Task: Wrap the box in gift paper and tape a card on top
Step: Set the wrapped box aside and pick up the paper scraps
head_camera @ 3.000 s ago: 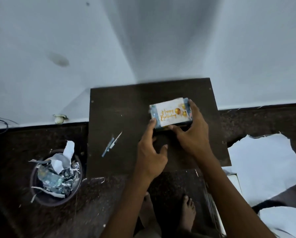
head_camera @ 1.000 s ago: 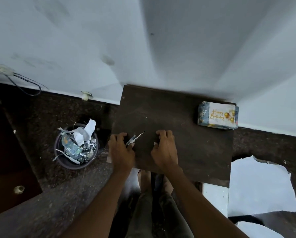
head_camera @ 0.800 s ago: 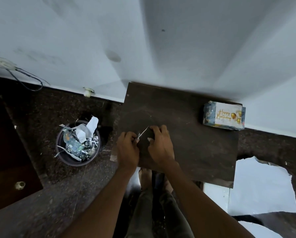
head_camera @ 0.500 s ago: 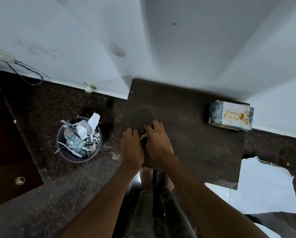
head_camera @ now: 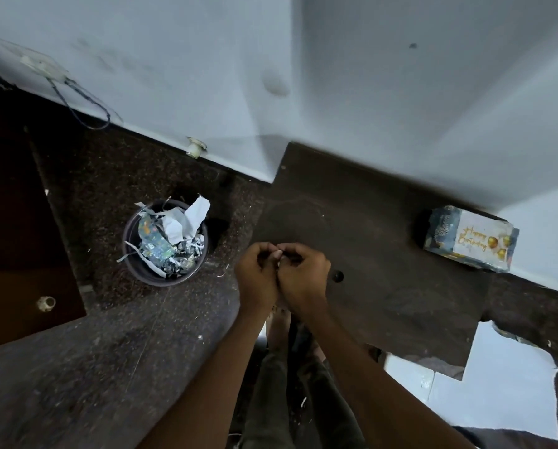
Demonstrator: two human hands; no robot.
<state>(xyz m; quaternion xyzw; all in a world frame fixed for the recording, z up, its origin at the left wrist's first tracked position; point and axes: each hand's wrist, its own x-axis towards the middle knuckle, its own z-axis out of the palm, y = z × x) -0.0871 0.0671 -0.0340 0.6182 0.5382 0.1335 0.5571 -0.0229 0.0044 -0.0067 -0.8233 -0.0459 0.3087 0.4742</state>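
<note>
The wrapped box (head_camera: 443, 234) lies at the far right corner of the dark board table (head_camera: 384, 270), with a white "Happy Birthday" card (head_camera: 478, 239) on its top face. My left hand (head_camera: 256, 275) and my right hand (head_camera: 305, 273) meet over the table's left front edge, far from the box. Both have curled fingers, with the fingertips pressed together round a small pale paper scrap (head_camera: 278, 253). Most of the scrap is hidden inside the hands.
A round bin (head_camera: 132, 254) full of torn gift paper stands on the dark floor left of the table. A small dark round spot (head_camera: 337, 276) sits on the table by my right hand. White sheets (head_camera: 504, 377) lie at the lower right. My feet are below the hands.
My hands left the box at the right corner, picked the paper strip off the table's left part, closed together round it and lifted it slightly off the surface.
</note>
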